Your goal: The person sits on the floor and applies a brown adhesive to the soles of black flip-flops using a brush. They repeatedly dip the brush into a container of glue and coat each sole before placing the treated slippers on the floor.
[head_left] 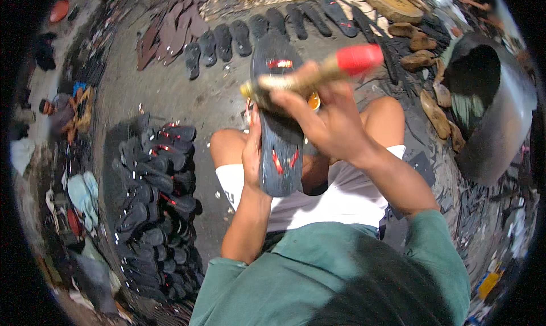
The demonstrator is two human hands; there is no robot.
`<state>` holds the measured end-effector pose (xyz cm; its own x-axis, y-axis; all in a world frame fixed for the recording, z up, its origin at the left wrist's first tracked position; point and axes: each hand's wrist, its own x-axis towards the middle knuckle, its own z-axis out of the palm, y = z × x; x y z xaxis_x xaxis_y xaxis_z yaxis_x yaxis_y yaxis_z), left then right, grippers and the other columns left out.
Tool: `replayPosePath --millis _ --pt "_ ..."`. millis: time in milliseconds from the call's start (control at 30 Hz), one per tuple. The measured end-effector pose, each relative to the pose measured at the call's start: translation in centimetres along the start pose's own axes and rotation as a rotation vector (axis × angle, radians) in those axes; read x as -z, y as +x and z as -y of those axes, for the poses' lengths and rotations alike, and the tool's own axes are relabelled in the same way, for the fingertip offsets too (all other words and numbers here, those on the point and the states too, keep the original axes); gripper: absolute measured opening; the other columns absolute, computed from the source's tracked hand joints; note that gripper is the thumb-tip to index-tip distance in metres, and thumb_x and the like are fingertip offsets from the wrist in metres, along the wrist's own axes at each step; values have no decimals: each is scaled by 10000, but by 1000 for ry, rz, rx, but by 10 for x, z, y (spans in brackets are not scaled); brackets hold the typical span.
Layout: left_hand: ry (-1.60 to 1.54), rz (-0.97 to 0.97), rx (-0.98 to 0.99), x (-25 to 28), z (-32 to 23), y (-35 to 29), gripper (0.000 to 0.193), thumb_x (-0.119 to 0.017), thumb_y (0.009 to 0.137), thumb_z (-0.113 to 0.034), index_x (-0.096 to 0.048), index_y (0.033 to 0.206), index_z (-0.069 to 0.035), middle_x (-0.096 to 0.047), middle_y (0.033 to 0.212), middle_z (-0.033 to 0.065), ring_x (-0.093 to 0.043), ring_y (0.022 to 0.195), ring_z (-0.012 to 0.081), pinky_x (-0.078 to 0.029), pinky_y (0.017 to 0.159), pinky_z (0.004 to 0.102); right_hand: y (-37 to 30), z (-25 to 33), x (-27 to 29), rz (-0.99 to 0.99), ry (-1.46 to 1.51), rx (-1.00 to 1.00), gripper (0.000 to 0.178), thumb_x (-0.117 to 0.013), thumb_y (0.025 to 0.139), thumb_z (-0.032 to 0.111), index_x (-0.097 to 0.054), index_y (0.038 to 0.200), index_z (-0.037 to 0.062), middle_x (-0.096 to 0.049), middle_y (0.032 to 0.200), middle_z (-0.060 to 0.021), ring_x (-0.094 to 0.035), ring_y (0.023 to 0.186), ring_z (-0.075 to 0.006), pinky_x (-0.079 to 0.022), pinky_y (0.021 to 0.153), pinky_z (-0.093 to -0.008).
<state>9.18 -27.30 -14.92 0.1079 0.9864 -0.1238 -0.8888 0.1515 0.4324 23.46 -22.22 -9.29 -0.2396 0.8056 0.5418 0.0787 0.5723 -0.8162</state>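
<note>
My left hand grips a dark sandal sole by its left edge, holding it up over my lap. Red strap ends show on its face, one near the far end and two near the close end. In my right hand is a wooden-handled brush with a red end, blurred by motion. Its working end lies across the sole's upper part, where I cannot tell whether it touches. Partly hidden behind my right hand is a small cup with something orange-yellow inside.
Several dark soles lie in a row ahead, beside brown sole pieces. Sandals with red straps are piled at left. Wooden shoe lasts and a curved dark rubber piece stand at right. Another person sits far left.
</note>
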Motion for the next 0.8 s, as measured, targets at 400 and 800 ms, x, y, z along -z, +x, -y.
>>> replayPosePath --millis 400,800 --pt "98 97 -69 34 -19 -22 494 -398 1074 -386 -471 1411 -33 -606 1306 159 -647 1107 275 -543 942 415 6 7 -13 -355 141 -26 335 -684 951 302 -736 1085 0 -750 872 -137 -668 756 -147 -528 718 -321" --pt "406 65 -317 41 -24 -16 490 -452 1059 -371 -493 1361 13 -607 1284 162 -636 1105 271 -532 959 396 -39 -4 -1 -293 -141 -61 262 -749 894 158 -697 1043 -52 -698 1053 -148 -647 946 -177 -498 872 -350"
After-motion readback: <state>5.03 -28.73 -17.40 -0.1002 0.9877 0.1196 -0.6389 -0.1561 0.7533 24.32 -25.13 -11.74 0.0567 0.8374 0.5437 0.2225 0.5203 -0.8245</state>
